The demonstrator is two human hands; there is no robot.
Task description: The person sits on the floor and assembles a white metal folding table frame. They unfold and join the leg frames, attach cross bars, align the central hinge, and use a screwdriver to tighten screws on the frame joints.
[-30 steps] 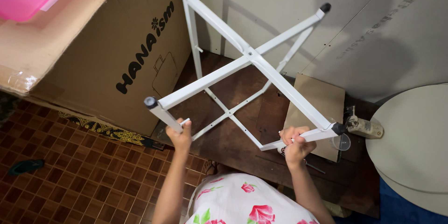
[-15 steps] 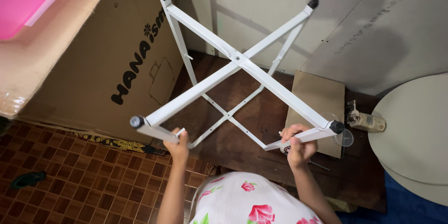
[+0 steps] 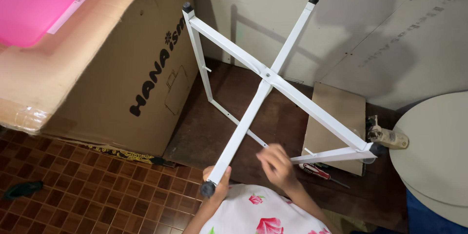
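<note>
Frame [image 3: 265,75] now narrower, left hand [image 3: 218,183] clasping its leg, right hand [image 3: 276,164] off, loosely open.

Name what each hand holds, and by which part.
The left hand grips the white folding metal frame at one leg's capped end. The right hand, blurred, holds nothing.

White frame [image 3: 287,95], black caps, brown-checked floor [image 3: 73,190].

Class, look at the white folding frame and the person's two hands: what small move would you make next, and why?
Probably bring the right hand back onto the white frame. It hovers open and blurred, gripping nothing, while only the left hand holds one leg near its black foot cap. The crossed legs stand partly folded, so a second grip should steady them.
</note>
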